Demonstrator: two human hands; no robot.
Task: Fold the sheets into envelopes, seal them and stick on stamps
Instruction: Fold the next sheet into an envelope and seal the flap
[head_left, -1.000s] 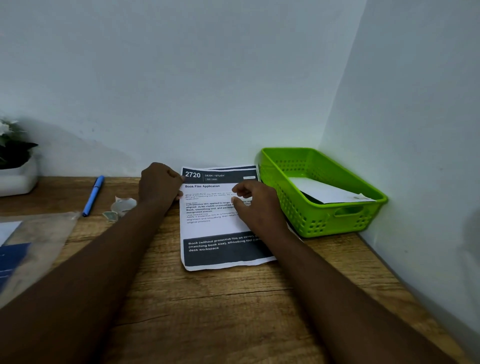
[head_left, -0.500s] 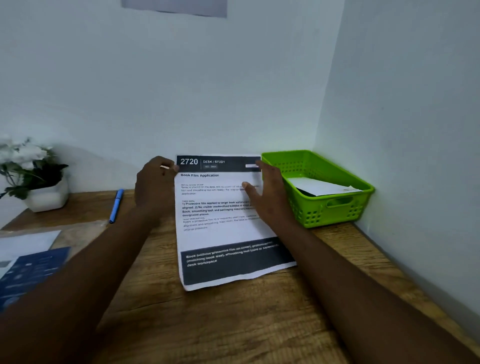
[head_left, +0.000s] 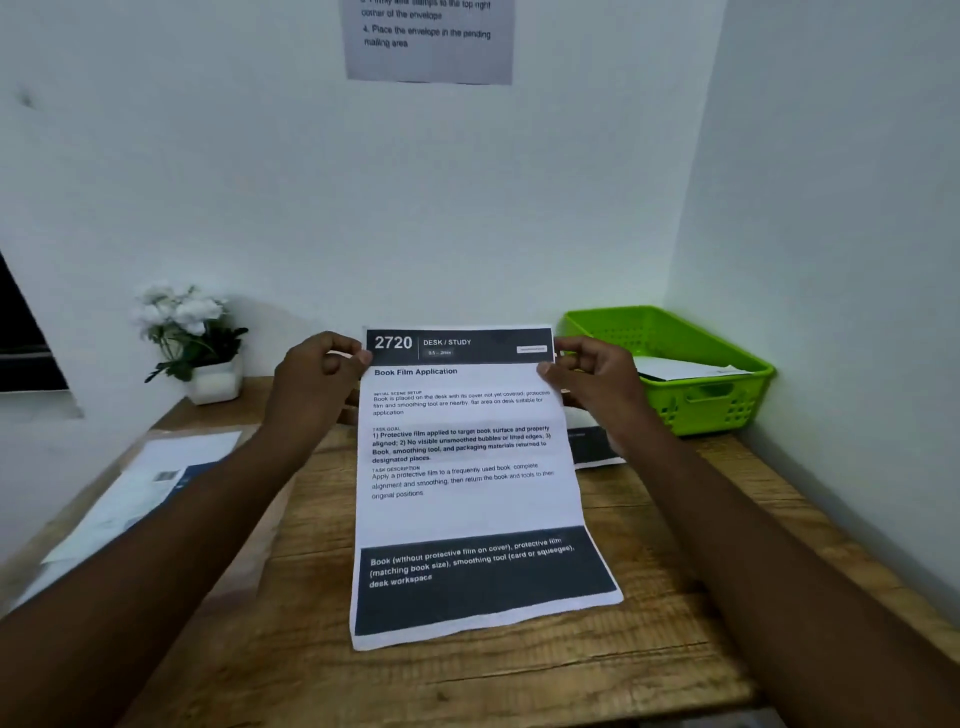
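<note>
Your left hand (head_left: 317, 384) pinched the top left corner of the sheet (head_left: 467, 483) and your right hand (head_left: 597, 384) pinched the top right corner, each grip closed on paper. The sheet's far end was raised above the middle of the bench (head_left: 675, 545), while its near end seemed to rest toward the front edge. Its long axis ran straight away from you, both hands equally near, so the fold probably meant bringing the top edge down toward you.

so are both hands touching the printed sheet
Touching. The head view shows the left hand and right hand each pinching a top corner of the printed sheet.
</note>
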